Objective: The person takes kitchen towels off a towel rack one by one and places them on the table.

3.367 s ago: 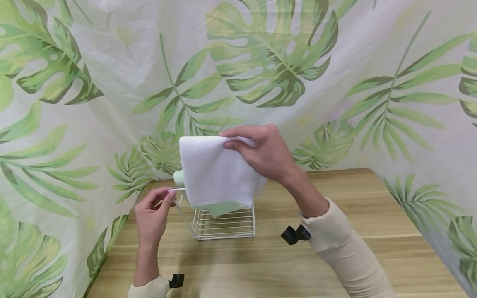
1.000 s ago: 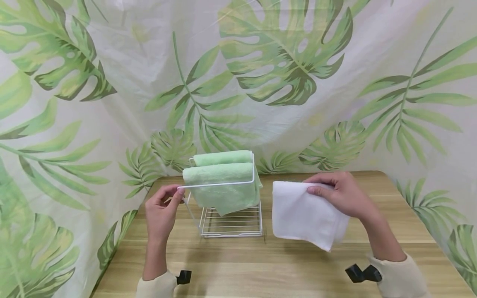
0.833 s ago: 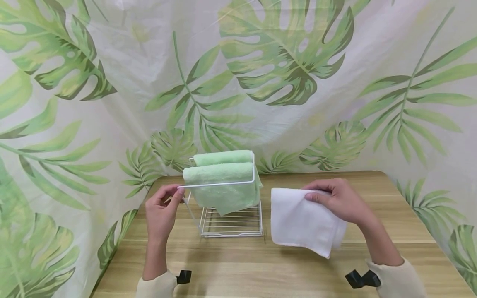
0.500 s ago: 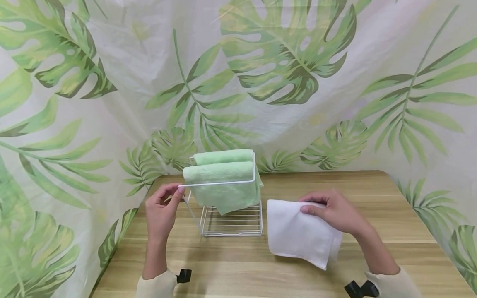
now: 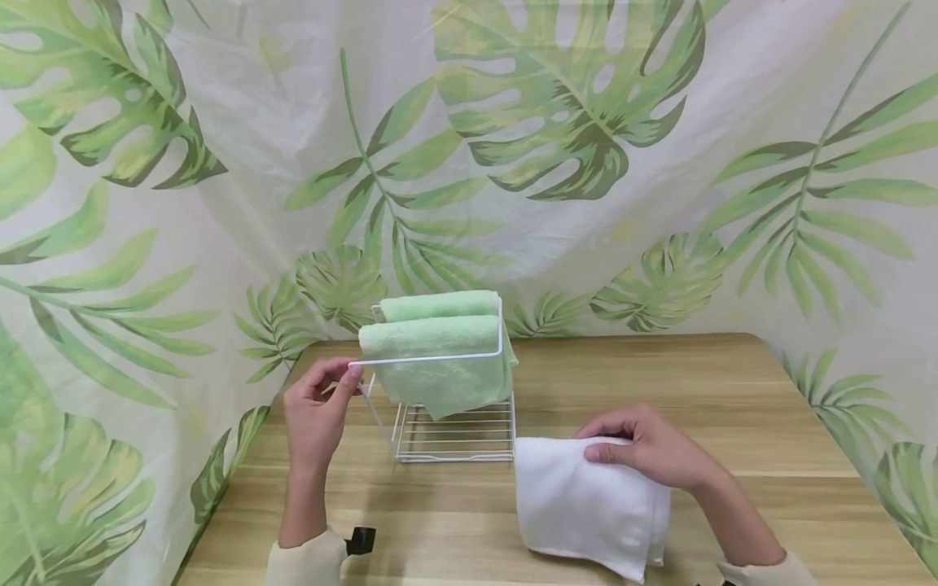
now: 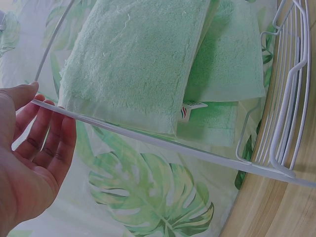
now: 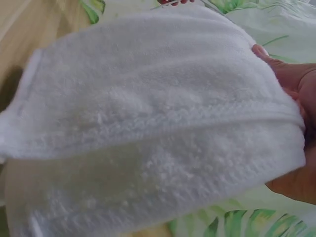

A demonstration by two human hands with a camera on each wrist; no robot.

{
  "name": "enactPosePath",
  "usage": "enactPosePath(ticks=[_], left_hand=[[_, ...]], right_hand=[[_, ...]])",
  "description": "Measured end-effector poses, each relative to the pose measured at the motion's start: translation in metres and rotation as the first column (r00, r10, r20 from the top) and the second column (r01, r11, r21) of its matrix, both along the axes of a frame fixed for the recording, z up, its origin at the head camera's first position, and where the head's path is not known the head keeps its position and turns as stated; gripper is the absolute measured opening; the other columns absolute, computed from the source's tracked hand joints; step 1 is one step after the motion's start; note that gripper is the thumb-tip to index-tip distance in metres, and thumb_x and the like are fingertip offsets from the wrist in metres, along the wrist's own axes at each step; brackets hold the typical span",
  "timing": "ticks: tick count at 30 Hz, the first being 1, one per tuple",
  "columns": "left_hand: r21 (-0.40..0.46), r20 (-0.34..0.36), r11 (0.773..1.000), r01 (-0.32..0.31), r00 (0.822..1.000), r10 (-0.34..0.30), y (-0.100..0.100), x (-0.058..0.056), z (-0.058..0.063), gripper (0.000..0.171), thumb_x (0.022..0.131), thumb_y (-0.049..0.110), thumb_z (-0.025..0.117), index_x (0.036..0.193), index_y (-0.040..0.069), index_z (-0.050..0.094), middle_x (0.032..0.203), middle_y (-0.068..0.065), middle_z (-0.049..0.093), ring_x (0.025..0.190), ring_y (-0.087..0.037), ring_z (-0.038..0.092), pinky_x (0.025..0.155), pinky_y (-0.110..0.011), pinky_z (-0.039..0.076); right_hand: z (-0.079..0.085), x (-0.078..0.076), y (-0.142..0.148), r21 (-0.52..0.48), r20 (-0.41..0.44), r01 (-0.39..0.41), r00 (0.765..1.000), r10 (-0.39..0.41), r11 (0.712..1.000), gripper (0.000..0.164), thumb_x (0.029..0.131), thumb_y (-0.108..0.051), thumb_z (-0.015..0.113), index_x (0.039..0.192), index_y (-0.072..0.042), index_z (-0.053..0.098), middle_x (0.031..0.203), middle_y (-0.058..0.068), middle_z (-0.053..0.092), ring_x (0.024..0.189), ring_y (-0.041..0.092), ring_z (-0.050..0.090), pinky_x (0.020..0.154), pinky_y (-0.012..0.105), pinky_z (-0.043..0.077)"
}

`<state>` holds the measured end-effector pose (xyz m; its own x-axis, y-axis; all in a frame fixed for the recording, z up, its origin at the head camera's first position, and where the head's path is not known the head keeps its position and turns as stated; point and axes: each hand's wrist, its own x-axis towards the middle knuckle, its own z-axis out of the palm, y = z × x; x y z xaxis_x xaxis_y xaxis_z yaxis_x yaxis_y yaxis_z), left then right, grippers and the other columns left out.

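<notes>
The left hand [image 5: 317,415] pinches a corner of the white rack [image 5: 432,358], where 2 green towels [image 5: 440,332] hang. The right hand [image 5: 652,448] pinches a folded white towel [image 5: 582,505].

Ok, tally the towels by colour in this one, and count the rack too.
Green towels: 2
White towel: 1
Rack: 1
Total: 4
</notes>
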<state>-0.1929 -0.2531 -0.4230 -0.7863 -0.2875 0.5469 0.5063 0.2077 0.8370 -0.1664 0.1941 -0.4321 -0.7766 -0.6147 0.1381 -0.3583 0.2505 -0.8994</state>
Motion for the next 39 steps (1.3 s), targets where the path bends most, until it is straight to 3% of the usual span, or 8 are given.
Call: enactPosePath(ticks=[5, 9, 21, 28, 39], left_hand=[[-0.007, -0.008, 1.000, -0.002, 1.000, 0.002, 0.000, 0.000, 0.000, 0.010, 0.097, -0.005, 0.075, 0.103, -0.013, 0.074, 0.084, 0.006, 0.074, 0.072, -0.010, 0.072, 0.066, -0.019, 0.065], [-0.005, -0.006, 1.000, 0.001, 1.000, -0.001, -0.001, 0.001, -0.003, 0.010, 0.097, -0.005, 0.075, 0.103, -0.013, 0.074, 0.085, 0.006, 0.074, 0.073, -0.010, 0.072, 0.067, -0.020, 0.065], [-0.006, -0.001, 1.000, -0.007, 1.000, 0.007, -0.001, 0.000, -0.002, 0.010, 0.097, -0.004, 0.075, 0.103, -0.012, 0.074, 0.084, 0.005, 0.074, 0.072, -0.010, 0.072, 0.066, -0.021, 0.065], [0.012, 0.001, 1.000, -0.005, 1.000, 0.005, -0.001, 0.000, -0.002, 0.011, 0.096, -0.006, 0.075, 0.103, -0.014, 0.073, 0.084, 0.005, 0.074, 0.072, -0.008, 0.072, 0.065, -0.019, 0.065], [-0.003, 0.015, 1.000, -0.014, 1.000, 0.014, 0.000, 0.000, 0.001, 0.010, 0.097, -0.005, 0.075, 0.103, -0.012, 0.074, 0.084, 0.006, 0.074, 0.072, -0.007, 0.072, 0.066, -0.021, 0.066]], right_hand=[[-0.022, -0.011, 0.000, 0.043, 0.054, 0.011, 0.998, -0.013, 0.999, 0.017, 0.103, -0.017, 0.073, 0.116, -0.010, 0.080, 0.106, 0.004, 0.081, 0.090, 0.003, 0.070, 0.079, 0.021, 0.059], [-0.038, -0.025, 0.000, 0.079, 0.058, 0.042, 0.997, -0.047, 0.996, 0.020, 0.104, -0.018, 0.072, 0.118, -0.006, 0.079, 0.105, 0.006, 0.081, 0.085, 0.004, 0.069, 0.074, 0.021, 0.058], [-0.069, -0.067, -0.006, 0.205, -0.096, 0.174, 0.983, -0.157, 0.963, 0.019, 0.103, -0.021, 0.074, 0.116, -0.010, 0.081, 0.112, 0.006, 0.081, 0.091, 0.007, 0.068, 0.080, 0.022, 0.057], [-0.090, -0.086, -0.009, 0.190, -0.152, 0.216, 0.970, -0.189, 0.958, 0.018, 0.103, -0.020, 0.074, 0.115, -0.008, 0.081, 0.114, 0.009, 0.082, 0.108, 0.023, 0.076, 0.090, 0.026, 0.061], [-0.111, -0.106, -0.014, 0.199, -0.165, 0.254, 0.961, -0.223, 0.946, 0.016, 0.103, -0.016, 0.073, 0.116, -0.009, 0.081, 0.117, 0.010, 0.081, 0.116, 0.032, 0.075, 0.103, 0.053, 0.063]])
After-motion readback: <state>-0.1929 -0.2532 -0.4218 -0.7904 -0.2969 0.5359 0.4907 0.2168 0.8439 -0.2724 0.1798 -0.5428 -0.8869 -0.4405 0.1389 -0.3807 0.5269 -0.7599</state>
